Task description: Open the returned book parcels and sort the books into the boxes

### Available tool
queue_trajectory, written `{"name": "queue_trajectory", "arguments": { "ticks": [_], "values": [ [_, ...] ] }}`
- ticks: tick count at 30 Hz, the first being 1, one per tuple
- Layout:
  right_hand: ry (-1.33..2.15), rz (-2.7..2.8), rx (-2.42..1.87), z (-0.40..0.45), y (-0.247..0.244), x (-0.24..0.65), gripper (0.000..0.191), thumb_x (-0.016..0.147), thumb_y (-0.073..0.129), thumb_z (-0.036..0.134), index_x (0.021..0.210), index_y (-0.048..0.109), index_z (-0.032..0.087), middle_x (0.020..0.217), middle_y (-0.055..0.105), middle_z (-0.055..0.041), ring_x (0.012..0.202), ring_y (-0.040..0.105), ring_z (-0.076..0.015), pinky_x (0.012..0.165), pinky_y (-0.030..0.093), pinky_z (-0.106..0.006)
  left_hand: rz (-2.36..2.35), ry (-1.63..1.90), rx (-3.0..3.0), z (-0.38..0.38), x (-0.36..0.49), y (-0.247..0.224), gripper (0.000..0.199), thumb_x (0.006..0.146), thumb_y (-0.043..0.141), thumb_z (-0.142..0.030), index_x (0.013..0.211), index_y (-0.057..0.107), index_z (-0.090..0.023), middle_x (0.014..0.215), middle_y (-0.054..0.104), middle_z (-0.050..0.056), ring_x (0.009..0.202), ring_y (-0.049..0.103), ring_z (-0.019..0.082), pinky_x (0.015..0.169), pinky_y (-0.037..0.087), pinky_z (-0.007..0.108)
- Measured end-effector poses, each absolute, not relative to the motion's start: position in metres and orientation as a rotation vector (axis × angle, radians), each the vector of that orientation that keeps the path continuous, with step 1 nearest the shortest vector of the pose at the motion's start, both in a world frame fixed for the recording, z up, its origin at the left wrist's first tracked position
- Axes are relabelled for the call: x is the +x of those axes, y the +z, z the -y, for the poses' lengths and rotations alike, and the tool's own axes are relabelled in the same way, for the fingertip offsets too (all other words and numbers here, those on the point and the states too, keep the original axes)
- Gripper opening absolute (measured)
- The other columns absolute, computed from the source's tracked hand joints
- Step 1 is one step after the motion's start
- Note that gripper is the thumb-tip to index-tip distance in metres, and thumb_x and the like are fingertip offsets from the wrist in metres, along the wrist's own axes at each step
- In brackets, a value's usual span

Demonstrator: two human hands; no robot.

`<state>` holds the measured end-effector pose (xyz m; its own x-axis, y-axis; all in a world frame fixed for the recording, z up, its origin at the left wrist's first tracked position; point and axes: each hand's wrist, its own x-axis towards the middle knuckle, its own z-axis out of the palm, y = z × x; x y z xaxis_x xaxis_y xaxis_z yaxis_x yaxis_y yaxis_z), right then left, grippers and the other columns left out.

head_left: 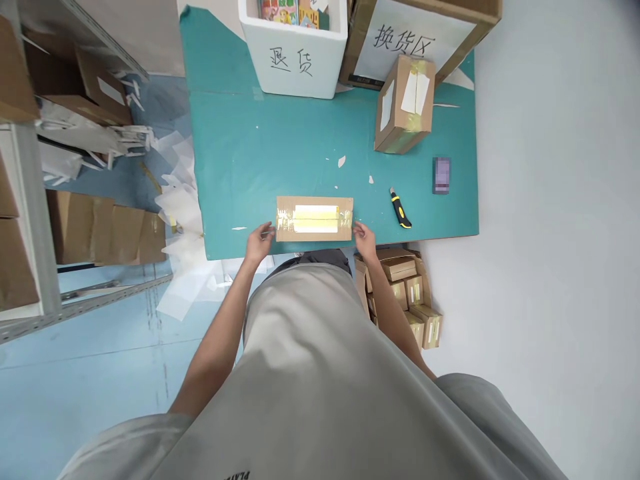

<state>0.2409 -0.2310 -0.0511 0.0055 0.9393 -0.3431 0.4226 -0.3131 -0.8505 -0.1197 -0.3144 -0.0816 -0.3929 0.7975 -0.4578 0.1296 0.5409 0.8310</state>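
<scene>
A narrow taped cardboard box (315, 236) lies flat near the front edge of the green table, with a white label under clear and yellowish tape on its top. At its left end is my left hand (259, 243), fingers curled in against the side. My right hand (365, 240) is at the right end in the same way, fingertips against the cardboard. Both hands hold the box between them; the exact finger contact is small in the picture. To the right lies a black and yellow utility knife (401, 209).
A taller taped box (406, 107) stands at the back right, before a large carton (425, 10) with a handwritten sign. A white foam bin (300, 63) holds colourful packages. A blurred purple item (441, 175) lies near the right edge. Below sits a carton of small boxes (425, 267).
</scene>
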Motion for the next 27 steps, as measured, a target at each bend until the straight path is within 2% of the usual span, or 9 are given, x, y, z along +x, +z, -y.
{"name": "queue_trajectory", "arguments": {
  "ticks": [2,4,8,12,16,20,24,27],
  "values": [
    [1.363,1.403,-1.768,0.238,-0.060,0.239,0.055,0.084,0.064,0.045,0.130,0.073,0.017,0.119,0.080,-0.0155,0.112,0.074,-0.0334,0.106,0.057,-0.052,-1.818,0.814,0.782,0.320,-0.118,-0.088,0.064,0.073,0.075,-0.030,0.135,0.070,-0.013,0.123,0.077,0.016,0.104,0.076,0.031,0.100,0.060,0.049],
    [1.413,1.422,-1.733,0.245,-0.067,0.234,0.054,0.080,0.066,0.040,0.128,0.074,0.018,0.122,0.080,-0.0133,0.114,0.073,-0.0326,0.109,0.056,-0.052,-1.771,0.782,0.820,0.323,-0.113,-0.091,0.065,0.070,0.074,-0.026,0.134,0.070,-0.014,0.122,0.077,0.014,0.106,0.075,0.032,0.101,0.059,0.050],
    [1.419,1.469,-1.706,0.251,-0.068,0.228,0.047,0.079,0.067,0.041,0.119,0.077,0.019,0.131,0.076,-0.0130,0.126,0.067,-0.0346,0.113,0.054,-0.054,-1.803,0.797,0.935,0.324,-0.105,-0.088,0.048,0.070,0.076,-0.034,0.115,0.079,-0.017,0.127,0.074,0.014,0.124,0.067,0.036,0.109,0.055,0.051],
    [1.431,1.477,-1.607,0.248,-0.052,0.233,0.052,0.084,0.070,0.053,0.122,0.078,0.019,0.141,0.070,-0.0150,0.133,0.063,-0.0363,0.112,0.054,-0.054,-1.761,0.844,0.979,0.321,-0.108,-0.069,0.050,0.071,0.082,-0.047,0.112,0.081,-0.020,0.138,0.069,0.014,0.131,0.063,0.035,0.108,0.056,0.048],
    [1.343,1.532,-1.493,0.233,-0.036,0.235,0.058,0.095,0.061,0.063,0.131,0.076,0.020,0.140,0.072,-0.0130,0.132,0.065,-0.0326,0.114,0.054,-0.049,-1.734,0.906,0.996,0.315,-0.111,-0.044,0.048,0.082,0.076,-0.059,0.107,0.083,-0.018,0.125,0.076,0.013,0.124,0.068,0.032,0.106,0.058,0.044],
    [1.298,1.555,-1.555,0.223,-0.041,0.232,0.060,0.093,0.060,0.068,0.122,0.081,0.019,0.128,0.077,-0.0142,0.123,0.070,-0.0346,0.113,0.054,-0.052,-1.773,0.883,0.964,0.310,-0.112,-0.041,0.049,0.087,0.070,-0.063,0.101,0.083,-0.017,0.110,0.081,0.010,0.113,0.073,0.032,0.107,0.056,0.044],
    [1.418,1.409,-1.622,0.232,-0.055,0.238,0.061,0.091,0.061,0.067,0.126,0.078,0.019,0.131,0.077,-0.0139,0.122,0.073,-0.0341,0.108,0.058,-0.053,-1.757,0.869,0.866,0.318,-0.116,-0.057,0.057,0.090,0.061,-0.067,0.106,0.080,-0.017,0.115,0.081,0.012,0.112,0.074,0.032,0.103,0.058,0.046],
    [1.439,1.392,-1.680,0.247,-0.060,0.244,0.052,0.090,0.064,0.056,0.125,0.078,0.019,0.129,0.078,-0.0146,0.120,0.073,-0.0336,0.110,0.056,-0.053,-1.788,0.867,0.837,0.330,-0.116,-0.068,0.052,0.086,0.066,-0.060,0.111,0.079,-0.017,0.124,0.079,0.014,0.113,0.074,0.033,0.106,0.057,0.048]
  ]
}}
